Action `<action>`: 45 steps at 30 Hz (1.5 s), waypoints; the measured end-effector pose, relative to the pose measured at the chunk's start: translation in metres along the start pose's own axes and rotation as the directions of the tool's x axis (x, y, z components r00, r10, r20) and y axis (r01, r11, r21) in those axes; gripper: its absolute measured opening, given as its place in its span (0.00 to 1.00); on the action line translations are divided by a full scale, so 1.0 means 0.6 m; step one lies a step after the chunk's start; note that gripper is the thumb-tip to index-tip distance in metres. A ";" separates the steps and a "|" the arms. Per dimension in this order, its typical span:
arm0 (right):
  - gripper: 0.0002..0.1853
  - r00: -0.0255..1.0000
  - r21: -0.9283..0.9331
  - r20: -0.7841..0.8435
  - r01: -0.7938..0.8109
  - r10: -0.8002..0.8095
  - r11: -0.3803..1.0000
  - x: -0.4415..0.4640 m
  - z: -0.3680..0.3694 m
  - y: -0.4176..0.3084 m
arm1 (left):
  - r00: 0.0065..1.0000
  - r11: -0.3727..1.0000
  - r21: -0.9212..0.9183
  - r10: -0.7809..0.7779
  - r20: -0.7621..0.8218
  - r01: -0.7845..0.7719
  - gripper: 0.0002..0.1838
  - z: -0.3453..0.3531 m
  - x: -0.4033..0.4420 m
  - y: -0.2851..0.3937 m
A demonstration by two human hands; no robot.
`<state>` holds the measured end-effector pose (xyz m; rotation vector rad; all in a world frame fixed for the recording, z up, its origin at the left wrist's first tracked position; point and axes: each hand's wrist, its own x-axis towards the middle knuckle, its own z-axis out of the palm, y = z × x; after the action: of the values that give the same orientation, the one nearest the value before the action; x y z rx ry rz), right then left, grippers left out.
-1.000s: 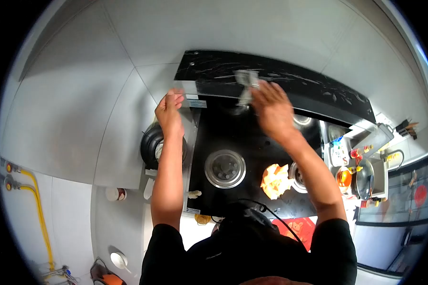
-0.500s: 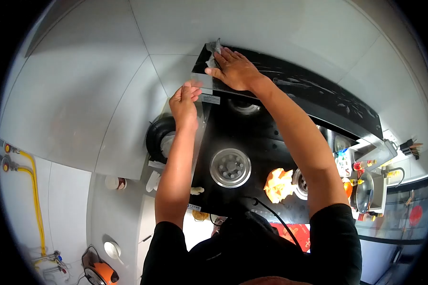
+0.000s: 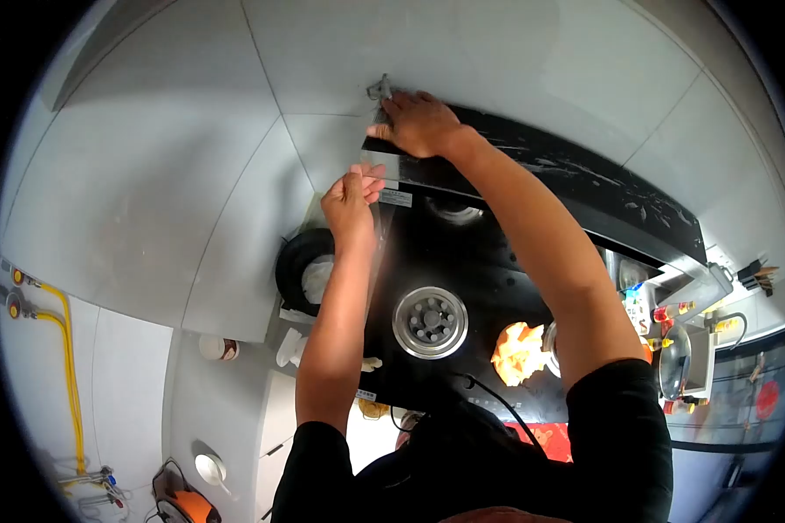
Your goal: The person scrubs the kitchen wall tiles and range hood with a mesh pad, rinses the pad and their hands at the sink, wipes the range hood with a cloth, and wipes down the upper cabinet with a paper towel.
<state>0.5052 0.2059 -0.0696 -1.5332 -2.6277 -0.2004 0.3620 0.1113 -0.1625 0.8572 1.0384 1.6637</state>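
The black range hood (image 3: 576, 179) runs slantwise along the wall above the cooktop. My left hand (image 3: 351, 209) is pinched at the hood's lower left corner, on a clear sheet (image 3: 380, 166) that looks like plastic film; some fingers show through it. My right hand (image 3: 423, 126) lies with its palm down on the hood's left end, fingers stretched toward the upper edge and thumb apart. A crumpled, greyish see-through piece (image 3: 380, 87) sticks up beyond its fingertips; whether it belongs to the same sheet I cannot tell. Whitish streaks mark the hood's black face.
Below is a black cooktop (image 3: 427, 261) with a round burner (image 3: 430, 322) and a crumpled orange cloth or paper (image 3: 519, 353). A black pan (image 3: 292, 275) stands left of it. Bottles (image 3: 672, 311) and a glass lid (image 3: 673, 362) are at right. A cable (image 3: 506, 405) hangs before me.
My right hand has slid a little toward the hood's upper left corner, with the crumpled piece shifting along. My left hand keeps its pinch at the corner. The whole view has shifted slightly.
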 end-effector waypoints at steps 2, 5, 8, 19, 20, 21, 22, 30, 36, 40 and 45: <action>0.46 0.995 0.069 0.059 -0.084 0.080 0.994 0.018 -0.011 0.016 | 1.000 1.000 -0.028 -0.013 0.012 0.013 0.19 0.000 0.001 -0.006; 0.43 0.999 0.102 0.045 -0.034 0.030 0.994 -0.020 -0.027 0.017 | 0.999 0.997 -0.066 -0.049 0.024 0.050 0.19 -0.005 -0.007 -0.006; 0.45 0.990 0.048 -0.020 0.138 -0.137 0.989 -0.048 0.009 0.010 | 0.998 0.994 -0.096 -0.040 0.048 0.044 0.19 -0.007 0.000 0.001; 0.42 0.954 0.031 -0.026 -0.299 0.300 0.954 -0.196 -0.012 0.157 | 0.994 0.991 -0.097 -0.087 0.062 0.093 0.20 -0.011 -0.002 0.001; 0.43 0.951 0.031 0.011 -0.310 0.310 0.950 -0.199 -0.027 0.167 | 0.993 0.990 -0.087 -0.102 0.059 0.107 0.20 -0.006 0.003 0.003; 0.43 0.945 0.036 0.054 -0.326 0.323 0.945 -0.203 -0.035 0.173 | 0.993 0.990 -0.091 -0.099 0.063 0.104 0.20 -0.003 0.005 0.004; 0.43 0.942 0.037 0.059 -0.333 0.330 0.942 -0.199 -0.031 0.166 | 0.994 0.991 -0.095 -0.086 0.063 0.092 0.19 -0.005 0.001 0.001; 0.44 0.981 0.189 -0.047 -0.175 0.187 0.966 -0.109 0.000 0.093 | 0.995 0.993 -0.087 -0.077 0.061 0.082 0.20 -0.002 0.001 0.007; 0.35 0.884 0.101 -0.077 -0.453 0.461 0.886 -0.320 -0.036 0.252 | 0.995 0.995 -0.065 -0.075 0.059 0.078 0.19 -0.001 -0.003 0.016; 0.39 0.832 0.103 0.005 -0.552 0.554 0.828 -0.334 -0.045 0.251 | 0.995 0.995 -0.065 -0.078 0.070 0.082 0.19 -0.004 0.002 0.009; 0.45 0.942 0.179 -0.099 -0.299 0.320 0.937 -0.174 -0.002 0.100 | 0.993 0.996 -0.041 -0.077 0.089 0.081 0.19 -0.006 0.004 0.004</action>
<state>0.6088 0.1456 -0.0799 -1.7836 -2.2075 -0.0558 0.3574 0.1121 -0.1613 0.8415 0.9596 1.5635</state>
